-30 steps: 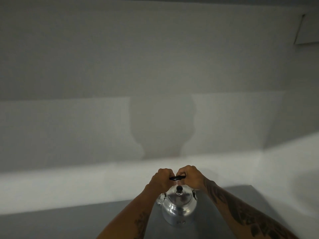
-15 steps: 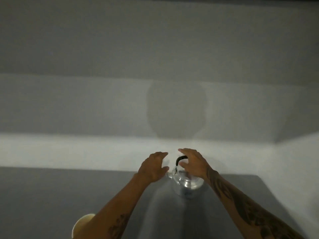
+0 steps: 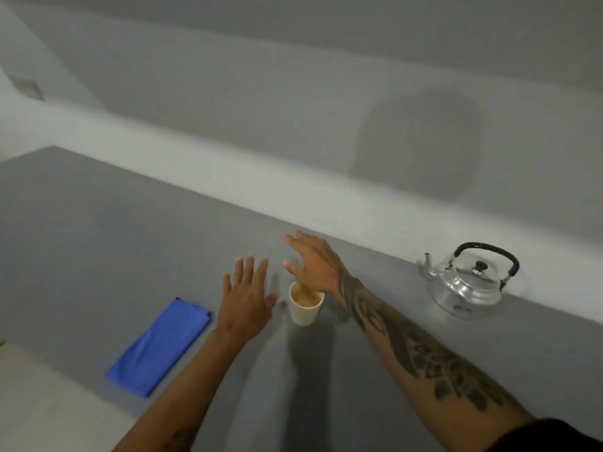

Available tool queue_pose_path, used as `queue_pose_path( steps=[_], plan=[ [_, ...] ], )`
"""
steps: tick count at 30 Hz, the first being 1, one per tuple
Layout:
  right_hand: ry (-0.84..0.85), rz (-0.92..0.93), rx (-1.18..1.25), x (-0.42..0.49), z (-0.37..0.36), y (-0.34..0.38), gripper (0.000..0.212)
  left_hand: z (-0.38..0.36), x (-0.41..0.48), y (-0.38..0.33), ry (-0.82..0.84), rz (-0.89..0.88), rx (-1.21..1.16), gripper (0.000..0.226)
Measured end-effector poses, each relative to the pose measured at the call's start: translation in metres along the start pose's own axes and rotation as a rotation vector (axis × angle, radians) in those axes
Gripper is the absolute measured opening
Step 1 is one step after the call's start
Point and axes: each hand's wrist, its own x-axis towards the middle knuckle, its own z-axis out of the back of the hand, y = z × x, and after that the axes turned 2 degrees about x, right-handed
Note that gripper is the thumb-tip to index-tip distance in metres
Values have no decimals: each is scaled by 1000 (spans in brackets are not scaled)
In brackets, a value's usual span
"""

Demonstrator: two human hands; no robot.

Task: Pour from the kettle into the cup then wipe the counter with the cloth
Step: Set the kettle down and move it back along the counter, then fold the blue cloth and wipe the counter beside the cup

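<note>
Head view, looking down on a grey counter. Nearest, at about 7 o'clock, a folded blue cloth lies flat on the counter, its long side running toward 1 o'clock, close to the counter's near-left edge. Both bare forearms reach in from 5 and 6 o'clock; the right one carries dark tattoo work.

The left hand is held flat, palm down, fingers straight and slightly spread, holding nothing. It sits between the cloth and the cup, just beside the cup's left side; whether it touches the counter cannot be told.

At the centre a pale paper cup stands upright, with brownish liquid visible inside.

The right hand is open above and just beyond the cup, at its 12 o'clock, fingers spread and pointing toward 10 o'clock, gripping nothing. Its wrist crosses over the cup's far rim; contact cannot be told.

Farther off, at about 3 o'clock from the cup and well apart from both hands, a shiny metal kettle stands upright near the wall, black handle raised, spout toward 9 o'clock.
</note>
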Motion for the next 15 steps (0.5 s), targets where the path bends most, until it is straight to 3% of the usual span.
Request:
queue_pose_path(
  steps=[5,11,15],
  plan=[
    [100,139,52,41,-69,109,56,-1,-54,109,7,311,35,56],
    [469,-83,18,56,-179,170,59,-11,-95,183,152,526,48,56],
    [268,-171,-92,54,-216,182,49,-2,-92,199,187,541,12,61]
  ],
)
